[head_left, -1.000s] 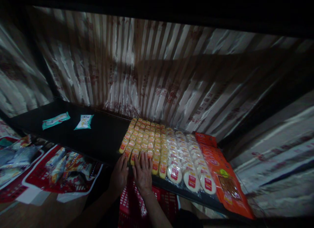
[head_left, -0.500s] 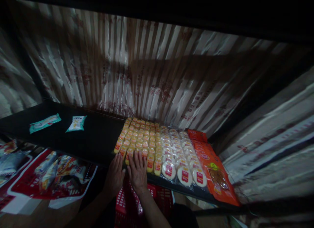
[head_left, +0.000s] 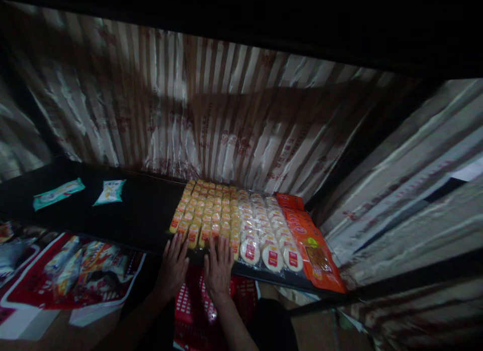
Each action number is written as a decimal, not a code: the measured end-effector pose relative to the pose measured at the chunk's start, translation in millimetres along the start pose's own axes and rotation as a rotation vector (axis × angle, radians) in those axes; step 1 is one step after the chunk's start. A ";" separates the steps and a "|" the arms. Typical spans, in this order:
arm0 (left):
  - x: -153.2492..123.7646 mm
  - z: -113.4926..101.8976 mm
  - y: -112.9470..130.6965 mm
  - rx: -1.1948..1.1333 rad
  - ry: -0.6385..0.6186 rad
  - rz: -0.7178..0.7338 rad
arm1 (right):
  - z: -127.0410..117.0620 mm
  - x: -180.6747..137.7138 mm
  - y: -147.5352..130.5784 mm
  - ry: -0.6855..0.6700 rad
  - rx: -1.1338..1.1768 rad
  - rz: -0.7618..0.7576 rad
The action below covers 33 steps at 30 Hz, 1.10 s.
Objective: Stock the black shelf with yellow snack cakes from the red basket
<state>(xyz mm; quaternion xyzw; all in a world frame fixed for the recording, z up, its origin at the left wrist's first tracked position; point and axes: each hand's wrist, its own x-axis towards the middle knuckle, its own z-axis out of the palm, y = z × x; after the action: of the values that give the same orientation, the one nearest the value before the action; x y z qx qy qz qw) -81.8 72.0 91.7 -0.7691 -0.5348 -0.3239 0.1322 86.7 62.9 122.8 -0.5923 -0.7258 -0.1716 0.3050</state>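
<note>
Rows of small yellow wrapped cakes (head_left: 206, 210) stand packed together on a black shelf (head_left: 139, 215). My left hand (head_left: 174, 264) is at the shelf's front edge, fingers stretched out, its tips by the front cakes on the left. Further right, my right hand (head_left: 219, 270) has its fingers extended over the front ends of other yellow cakes. Neither hand grips anything. Beside the yellow cakes lie rows of round white wrapped cakes (head_left: 250, 250) with red labels. Flat orange snack packs (head_left: 317, 258) overlap at the right end.
Two green-and-white packets, one long (head_left: 59, 194) and one short (head_left: 109, 192), lie on the shelf's left part. Below are a red basket of packaged snacks (head_left: 138, 273) and another red basket (head_left: 241, 300). Striped sheeting (head_left: 234, 109) hangs behind.
The view has shifted, so the shelf goods appear further left. My right hand has drawn back slightly and moved right along the front of the yellow cakes; my left stays at the edge.
</note>
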 end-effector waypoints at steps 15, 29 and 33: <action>2.8 -7.9 4.0 0.074 -0.030 0.110 | -0.7 -15.7 21.8 -0.005 -0.045 0.129; 11.6 -0.4 77.3 -0.074 -0.025 0.321 | -2.5 -38.1 33.2 0.012 -0.043 0.136; 13.0 7.9 81.8 -0.068 -0.042 0.312 | -0.1 -43.0 39.8 -0.010 -0.014 0.129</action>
<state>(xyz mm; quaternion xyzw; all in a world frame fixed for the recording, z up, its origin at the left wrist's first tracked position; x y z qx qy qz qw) -1.8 53.8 105.7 -0.8534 -0.4003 -0.3015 0.1436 130.0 40.0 90.7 -0.6408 -0.6864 -0.1535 0.3077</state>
